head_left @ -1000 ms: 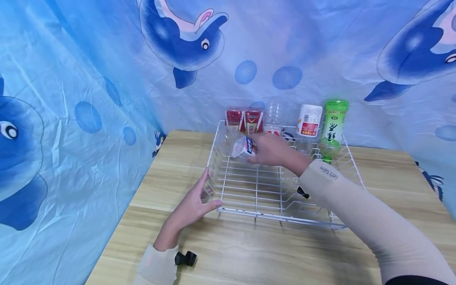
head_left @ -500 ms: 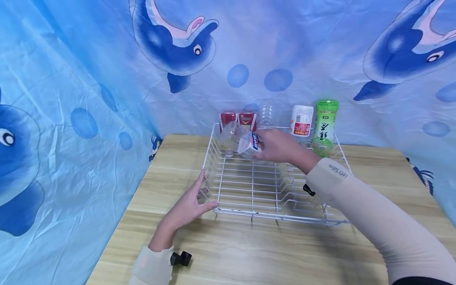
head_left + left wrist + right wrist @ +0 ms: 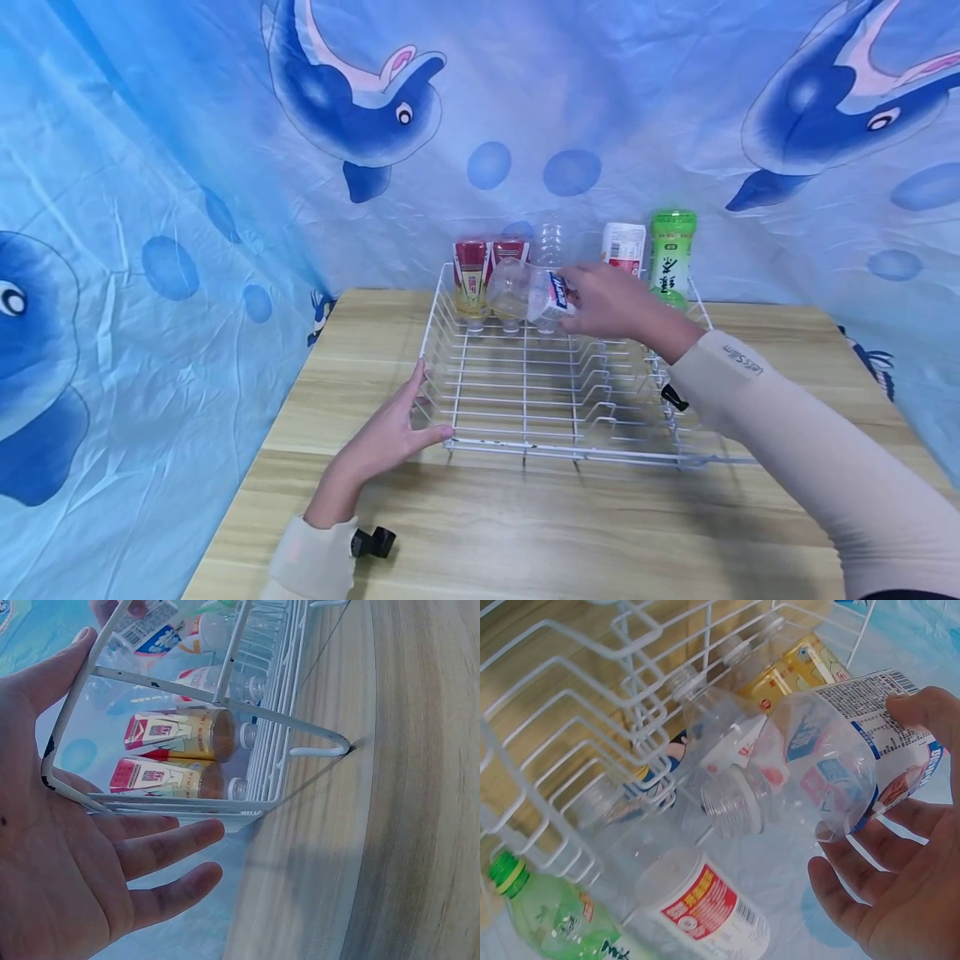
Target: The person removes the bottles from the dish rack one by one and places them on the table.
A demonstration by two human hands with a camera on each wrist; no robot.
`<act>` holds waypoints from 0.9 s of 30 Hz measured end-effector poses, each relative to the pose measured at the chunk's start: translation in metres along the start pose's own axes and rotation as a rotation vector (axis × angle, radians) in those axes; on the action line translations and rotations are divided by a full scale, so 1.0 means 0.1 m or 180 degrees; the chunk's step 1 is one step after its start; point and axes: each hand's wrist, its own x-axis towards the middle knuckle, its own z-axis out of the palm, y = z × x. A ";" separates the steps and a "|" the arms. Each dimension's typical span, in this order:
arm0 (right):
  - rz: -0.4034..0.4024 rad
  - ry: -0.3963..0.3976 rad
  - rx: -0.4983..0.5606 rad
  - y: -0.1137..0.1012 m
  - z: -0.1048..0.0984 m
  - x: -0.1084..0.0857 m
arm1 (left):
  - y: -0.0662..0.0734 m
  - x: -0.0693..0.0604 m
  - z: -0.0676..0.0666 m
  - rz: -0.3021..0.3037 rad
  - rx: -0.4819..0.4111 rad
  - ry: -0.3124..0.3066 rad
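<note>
My right hand (image 3: 611,300) grips a clear plastic bottle (image 3: 832,757) with a blue, white and barcode label, its uncapped neck pointing down toward the rack in the right wrist view. The bottle is tilted over the back left of a white wire dish rack (image 3: 517,454). My left hand (image 3: 386,429) rests at the rack's front left corner, thumb by the front rim and fingers along the side; in the left wrist view several fingers are straight. Neck-down behind the held bottle stand two red-and-yellow labelled bottles (image 3: 180,729) and another clear bottle (image 3: 551,233).
Further right along the rack's back are a white-and-red labelled bottle (image 3: 709,900) and a green bottle (image 3: 672,250), both neck-down. Bent wire dividers (image 3: 577,825) fill the rack's right part. The rack stands on a wooden table (image 3: 480,525) before a blue dolphin-print curtain (image 3: 480,108).
My right hand has moved the held bottle to the right, uncovering the red-and-yellow labelled bottles. My left hand stays at the rack corner. The head view has shifted slightly.
</note>
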 end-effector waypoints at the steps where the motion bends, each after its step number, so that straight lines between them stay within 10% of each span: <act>1: 0.0015 0.0011 -0.0030 0.02 -0.01 -0.02 | 0.00 0.00 0.00 0.0016 -0.0005 -0.0009; 18: 0.0035 0.0132 -0.0180 0.19 -0.05 -0.26 | 0.06 0.04 -0.08 -0.0005 0.0180 -0.0120; 27: -0.0016 0.0194 -0.0229 0.21 -0.04 -0.34 | 0.41 0.29 -0.24 0.0341 0.1098 0.0075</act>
